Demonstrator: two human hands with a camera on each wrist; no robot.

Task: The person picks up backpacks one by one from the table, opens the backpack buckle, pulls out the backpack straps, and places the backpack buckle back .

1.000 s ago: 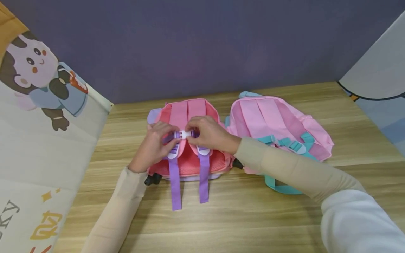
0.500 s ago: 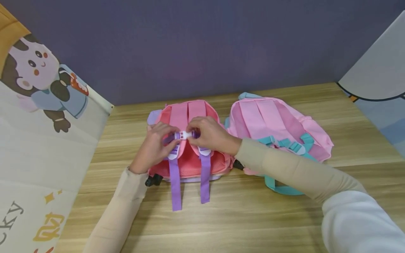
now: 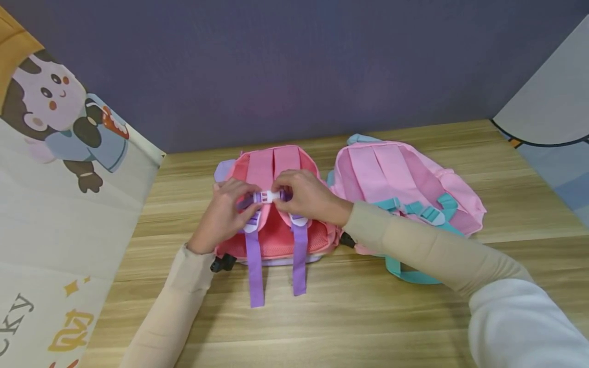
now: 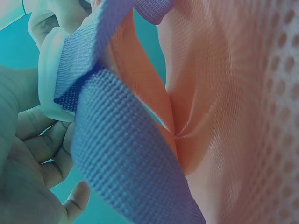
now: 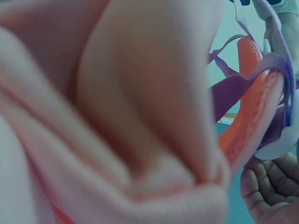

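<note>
A white side-release buckle (image 3: 268, 197) on purple webbing lies across the shoulder straps of a coral backpack (image 3: 276, 243), its two halves together. My left hand (image 3: 224, 213) pinches the buckle's left end between thumb and fingers. From the other side, my right hand (image 3: 309, 198) pinches its right end. Below hang two purple strap tails (image 3: 255, 271) from white strap adjusters (image 3: 299, 220). In the left wrist view, the left hand (image 4: 37, 158) is beside a white adjuster (image 4: 49, 77) threaded with webbing. Pink fabric fills much of the right wrist view, with the right hand (image 5: 275, 186) at the lower right.
A light pink backpack (image 3: 386, 168) with teal straps (image 3: 416, 277) lies to the right, partly under the right forearm. Both bags rest on a wood-grain table (image 3: 285, 327). A dark panel (image 3: 285, 71) stands behind, and a printed cartoon sheet (image 3: 55, 214) is at the left.
Both hands keep their pinch on the buckle in nearly the same place. The right purple strap tail has swung very slightly to the right.
</note>
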